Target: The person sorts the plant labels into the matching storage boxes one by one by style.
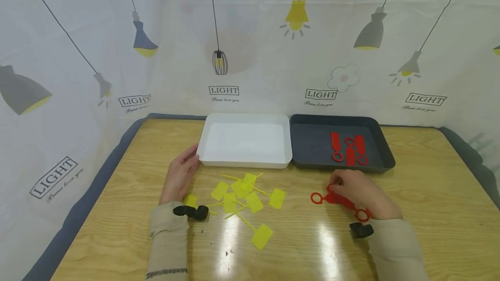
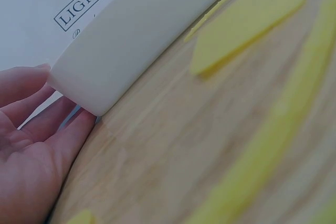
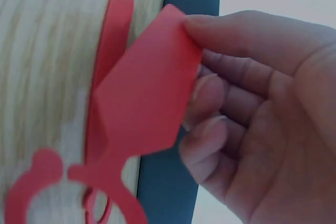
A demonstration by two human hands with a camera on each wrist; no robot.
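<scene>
My right hand (image 1: 359,190) pinches a red tag with a ring end (image 3: 147,87) between thumb and fingers, just in front of the dark tray (image 1: 312,142). Close beneath it another red tag (image 3: 115,30) lies on the table. My left hand (image 1: 177,177) touches the front left corner of the white tray (image 1: 244,163), its fingers fairly straight along the outer side. Several yellow cable tie tags (image 1: 254,202) are scattered in front of the white tray, one partly hidden by the left wrist. Inside the dark tray lie three red ring tags (image 1: 336,142).
Both trays stand side by side at the back of the wooden table (image 1: 297,250). Behind them hangs a pale cloth (image 1: 258,68) printed with lamps. A black strap band (image 1: 191,211) sits on the left wrist, and another band (image 1: 361,230) on the right.
</scene>
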